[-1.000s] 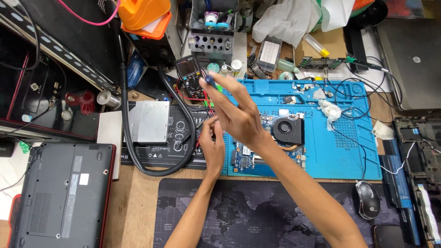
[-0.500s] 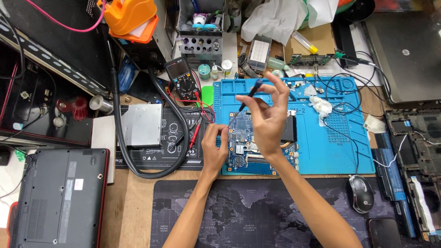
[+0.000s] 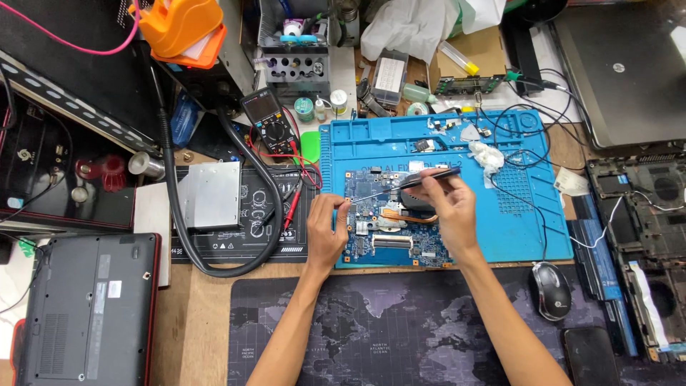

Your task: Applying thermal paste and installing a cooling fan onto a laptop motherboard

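A blue laptop motherboard [image 3: 382, 246] with a copper heat pipe and a fan lies on a blue silicone repair mat [image 3: 514, 229]. My left hand [image 3: 327, 232] rests on the board's left edge, fingers curled against it. My right hand [image 3: 444, 207] is over the fan area and holds a slim black-handled screwdriver [image 3: 400, 184] almost level, its metal tip pointing left toward my left fingers.
A multimeter [image 3: 266, 118] with red leads stands left of the mat, beside a silver drive [image 3: 208, 194] and a thick black hose [image 3: 179, 229]. A closed laptop [image 3: 86, 307] lies bottom left, an opened chassis [image 3: 643, 236] at the right, a mouse [image 3: 551, 289] near my right forearm.
My right hand came back from the multimeter area to above the board, bringing the screwdriver down to a level pose. My left hand stayed on the board's left edge.
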